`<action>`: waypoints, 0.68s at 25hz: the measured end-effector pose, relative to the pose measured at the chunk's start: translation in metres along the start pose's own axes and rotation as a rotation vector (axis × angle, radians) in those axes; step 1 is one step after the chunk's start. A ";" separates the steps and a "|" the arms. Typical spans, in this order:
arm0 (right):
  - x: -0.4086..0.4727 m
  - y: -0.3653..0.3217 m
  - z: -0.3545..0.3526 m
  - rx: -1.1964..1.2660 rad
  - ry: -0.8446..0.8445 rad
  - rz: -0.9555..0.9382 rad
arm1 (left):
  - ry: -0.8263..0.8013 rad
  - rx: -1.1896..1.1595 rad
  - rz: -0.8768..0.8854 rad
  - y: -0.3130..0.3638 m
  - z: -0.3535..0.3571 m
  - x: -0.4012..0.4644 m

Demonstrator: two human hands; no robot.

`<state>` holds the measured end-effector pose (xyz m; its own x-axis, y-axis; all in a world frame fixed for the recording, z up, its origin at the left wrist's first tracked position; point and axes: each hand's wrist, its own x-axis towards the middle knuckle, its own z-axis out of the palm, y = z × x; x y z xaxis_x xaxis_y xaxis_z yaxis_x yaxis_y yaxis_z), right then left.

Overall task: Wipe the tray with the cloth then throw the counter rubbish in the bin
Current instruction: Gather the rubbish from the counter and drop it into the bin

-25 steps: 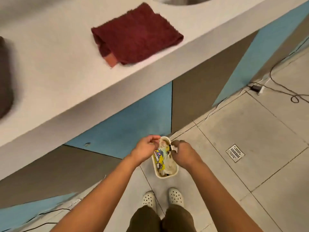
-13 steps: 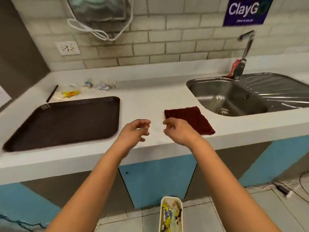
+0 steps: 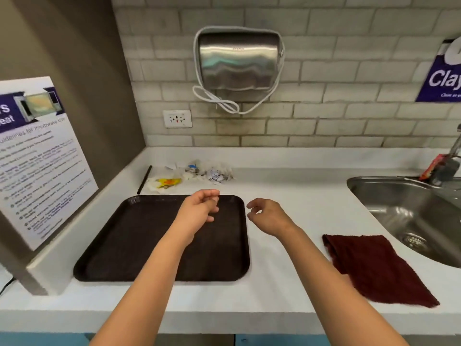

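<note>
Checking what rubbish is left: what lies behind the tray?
Behind the tray: crumpled wrappers, a yellow packet and a black stick. The left hand covers part of the tray's far edge.

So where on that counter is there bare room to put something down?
Bare counter lies between the tray and the cloth, and behind the cloth toward the wall. The back left corner is crowded with rubbish.

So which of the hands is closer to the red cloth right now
Right. The right hand hovers over bare counter between tray and cloth, up and left of the cloth. The left hand is farther off, above the tray.
</note>
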<state>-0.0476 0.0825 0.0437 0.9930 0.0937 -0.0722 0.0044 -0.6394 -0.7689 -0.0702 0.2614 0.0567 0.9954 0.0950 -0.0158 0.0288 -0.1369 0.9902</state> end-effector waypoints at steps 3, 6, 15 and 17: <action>0.049 -0.023 0.013 0.032 0.028 0.027 | 0.010 0.043 0.003 0.004 -0.041 0.054; 0.093 -0.037 0.025 -0.019 0.044 0.028 | 0.026 0.078 0.027 0.006 -0.079 0.109; 0.195 -0.031 0.050 -0.122 0.078 0.066 | 0.156 0.505 -0.056 -0.049 -0.147 0.246; 0.215 -0.025 0.055 -0.141 0.070 0.082 | 0.166 0.598 -0.132 -0.067 -0.158 0.265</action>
<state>0.1588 0.1608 0.0127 0.9965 -0.0140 -0.0827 -0.0657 -0.7437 -0.6653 0.1772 0.4515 0.0081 0.9537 0.2940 -0.0626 0.2442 -0.6363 0.7317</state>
